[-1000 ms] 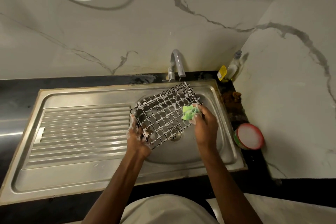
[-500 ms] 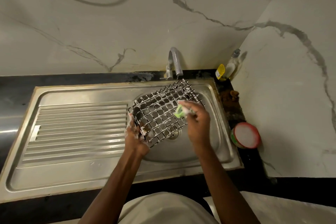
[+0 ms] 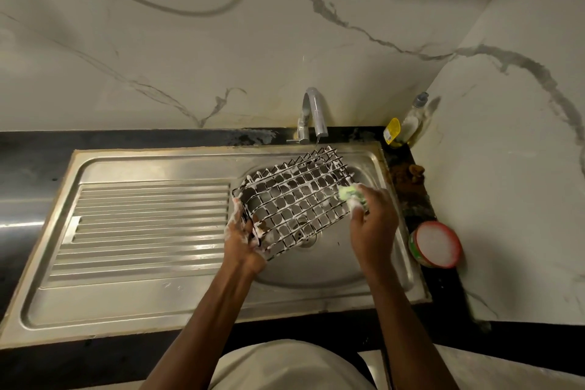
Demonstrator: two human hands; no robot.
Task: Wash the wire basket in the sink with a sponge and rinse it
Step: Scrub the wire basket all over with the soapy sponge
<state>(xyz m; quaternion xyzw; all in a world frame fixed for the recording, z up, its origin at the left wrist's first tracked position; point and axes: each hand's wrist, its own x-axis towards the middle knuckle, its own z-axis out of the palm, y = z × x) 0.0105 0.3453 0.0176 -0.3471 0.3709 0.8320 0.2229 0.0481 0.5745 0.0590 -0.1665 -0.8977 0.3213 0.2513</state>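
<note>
Wire basket (image 3: 294, 203) tilted — sponge (image 3: 348, 191) at right edge.

Bare forearms, pale cream garment (image 3: 294, 367) (suds on hands)

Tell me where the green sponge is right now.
In the head view, the sponge is pinched in the right hand, pressed against the right edge of the wire basket over the sink bowl.

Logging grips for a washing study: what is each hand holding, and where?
Left hand grips the soapy metal wire basket at its near-left corner; right hand pinches the green sponge against the basket's right edge.
</note>
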